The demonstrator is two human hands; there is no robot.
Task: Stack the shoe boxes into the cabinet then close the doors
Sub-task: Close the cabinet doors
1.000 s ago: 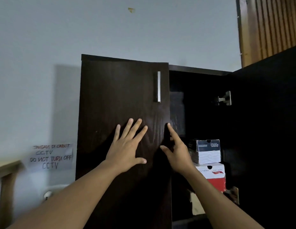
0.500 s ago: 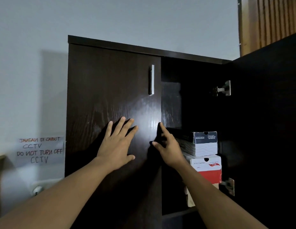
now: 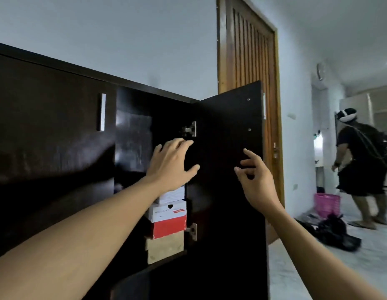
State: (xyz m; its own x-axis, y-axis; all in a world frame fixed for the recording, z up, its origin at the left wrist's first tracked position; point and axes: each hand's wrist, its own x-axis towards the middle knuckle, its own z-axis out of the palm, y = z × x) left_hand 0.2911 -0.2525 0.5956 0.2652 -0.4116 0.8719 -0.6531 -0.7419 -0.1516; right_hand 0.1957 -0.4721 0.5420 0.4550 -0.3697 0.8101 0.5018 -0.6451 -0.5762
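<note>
The dark brown cabinet's left door (image 3: 54,137) is shut, its silver handle showing. The right door (image 3: 231,191) stands open, swung toward me. Inside, a stack of shoe boxes shows: a white and red box (image 3: 168,219) over a tan cardboard box (image 3: 164,247), with a white box partly hidden by my left hand. My left hand (image 3: 171,165) hovers with fingers spread in front of the opening, near the right door's hinge edge. My right hand (image 3: 257,180) is raised before the inner face of the right door, fingers loosely curled, holding nothing.
A wooden slatted door (image 3: 248,68) stands behind the cabinet's right door. Farther right, a person in dark clothes (image 3: 361,169) walks on the tiled floor, next to a pink basket (image 3: 326,204) and a black bag (image 3: 333,232).
My view has swung right. Both hands left the left door, which is now shut, and moved over to the open right door.
</note>
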